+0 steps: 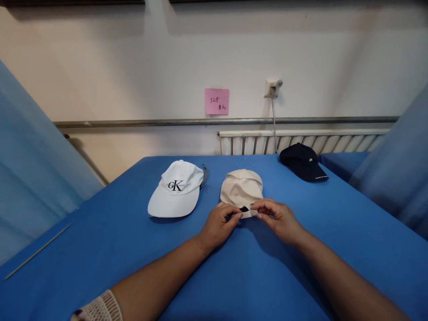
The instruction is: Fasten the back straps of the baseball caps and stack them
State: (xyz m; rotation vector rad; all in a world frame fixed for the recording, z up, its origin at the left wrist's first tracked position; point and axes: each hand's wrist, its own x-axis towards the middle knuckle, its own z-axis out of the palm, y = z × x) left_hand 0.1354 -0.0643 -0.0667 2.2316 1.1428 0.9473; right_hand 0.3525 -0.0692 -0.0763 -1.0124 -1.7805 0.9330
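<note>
A beige cap (pixel 241 185) lies on the blue-covered table, its back strap (pixel 248 214) turned toward me and its brim hidden. My left hand (pixel 222 223) pinches the left end of that strap between thumb and fingers. At the right end, my right hand (pixel 277 218) grips the strap the same way. Between the hands shows the dark opening above the strap. To the left sits a white cap (pixel 179 185) with dark lettering, brim toward me. Farther back on the right rests a navy cap (pixel 301 160) with small white marks.
A thin stick (pixel 37 252) lies near the left edge of the blue table cover (pixel 133 254). Blue curtains (pixel 30 169) hang at both sides. Behind the table are a wall rail (pixel 167 122), a radiator (pixel 244 145), a socket with a cord (pixel 273 88) and a pink note (pixel 217 101).
</note>
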